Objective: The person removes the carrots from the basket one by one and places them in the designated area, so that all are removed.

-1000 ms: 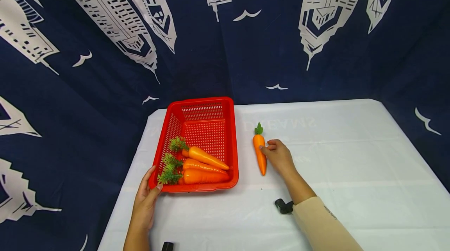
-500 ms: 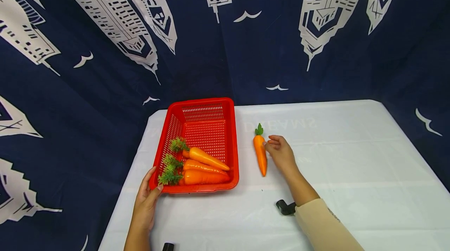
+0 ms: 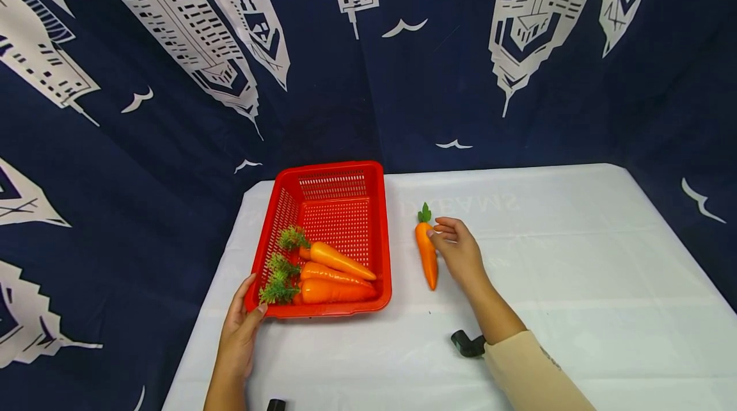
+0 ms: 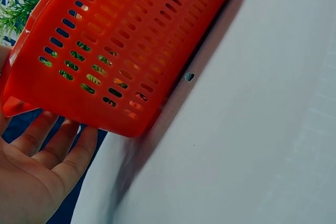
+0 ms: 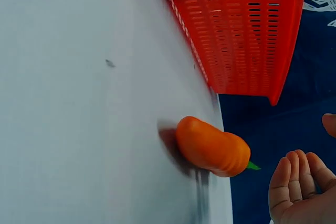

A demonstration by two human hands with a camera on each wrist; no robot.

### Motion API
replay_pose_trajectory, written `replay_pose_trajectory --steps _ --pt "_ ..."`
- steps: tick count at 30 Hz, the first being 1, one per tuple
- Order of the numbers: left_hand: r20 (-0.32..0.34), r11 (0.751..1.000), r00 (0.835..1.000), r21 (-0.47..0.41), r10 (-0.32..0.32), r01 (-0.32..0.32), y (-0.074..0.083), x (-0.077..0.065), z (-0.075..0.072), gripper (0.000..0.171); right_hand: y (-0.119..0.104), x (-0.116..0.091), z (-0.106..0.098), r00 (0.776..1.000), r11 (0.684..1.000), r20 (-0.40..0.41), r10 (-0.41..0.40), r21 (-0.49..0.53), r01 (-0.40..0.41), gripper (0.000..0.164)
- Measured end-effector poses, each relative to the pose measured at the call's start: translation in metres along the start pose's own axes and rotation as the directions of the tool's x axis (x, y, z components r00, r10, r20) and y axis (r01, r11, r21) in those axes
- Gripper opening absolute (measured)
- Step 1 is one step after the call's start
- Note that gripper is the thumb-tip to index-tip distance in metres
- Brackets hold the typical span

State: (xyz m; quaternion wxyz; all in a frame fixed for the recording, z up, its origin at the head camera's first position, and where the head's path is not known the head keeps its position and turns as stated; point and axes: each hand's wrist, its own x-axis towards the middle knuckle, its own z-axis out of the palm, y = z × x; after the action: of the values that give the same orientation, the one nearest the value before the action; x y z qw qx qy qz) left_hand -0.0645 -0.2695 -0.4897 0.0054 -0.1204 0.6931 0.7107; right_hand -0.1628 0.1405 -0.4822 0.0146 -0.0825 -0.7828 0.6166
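My left hand (image 3: 237, 331) grips the near left corner of a red plastic basket (image 3: 387, 238), thumb on the rim and fingers along the outside. In the left wrist view, those fingers (image 4: 73, 156) lie against the basket's perforated wall (image 4: 121, 61). Several orange carrots (image 3: 340, 289) with bushy green tops lie in the basket's near half. One more carrot (image 3: 427, 260), with a short leafy top, lies on the table to the basket's right. My right hand (image 3: 460, 254) hovers at its right side. The right wrist view shows the right fingers (image 5: 296, 177) apart from this carrot (image 5: 210, 145).
A white cloth covers the table (image 3: 576, 270). Behind it hangs a dark blue curtain (image 3: 403, 97) with white building and bird prints. A black object (image 3: 467, 344) is by the right wrist, and another black piece (image 3: 276, 404) shows at the bottom edge.
My right hand has moved slightly up along the carrot towards its leafy end. Both the carrot and the basket stay in place, and the left hand keeps its hold.
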Motion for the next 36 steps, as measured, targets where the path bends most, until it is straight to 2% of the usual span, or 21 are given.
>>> replay_pose_trajectory --steps 14,23,28,33,36 --pt "0.000 1.000 1.000 -0.005 0.012 -0.012 -0.002 -0.001 -0.001 0.063 -0.013 -0.017 0.008 0.996 0.999 0.075 -0.043 0.033 0.041 0.043" --pt "-0.008 1.000 1.000 -0.003 0.004 -0.004 -0.002 -0.001 0.000 0.063 -0.024 -0.027 0.015 0.984 0.993 0.147 -0.104 0.062 0.096 0.043" --pt "-0.002 1.000 1.000 -0.004 0.008 -0.008 -0.002 -0.001 0.000 0.063 -0.030 -0.030 0.016 0.978 0.993 0.180 -0.106 0.077 0.094 0.040" --pt "-0.007 1.000 1.000 -0.005 0.007 -0.007 -0.002 -0.001 0.000 0.063 -0.034 -0.033 0.019 0.975 0.992 0.196 -0.108 0.087 0.092 0.038" --pt "-0.007 1.000 1.000 -0.007 0.005 -0.005 -0.002 0.000 0.000 0.063 -0.035 -0.035 0.022 0.970 0.988 0.202 -0.136 0.099 0.118 0.037"
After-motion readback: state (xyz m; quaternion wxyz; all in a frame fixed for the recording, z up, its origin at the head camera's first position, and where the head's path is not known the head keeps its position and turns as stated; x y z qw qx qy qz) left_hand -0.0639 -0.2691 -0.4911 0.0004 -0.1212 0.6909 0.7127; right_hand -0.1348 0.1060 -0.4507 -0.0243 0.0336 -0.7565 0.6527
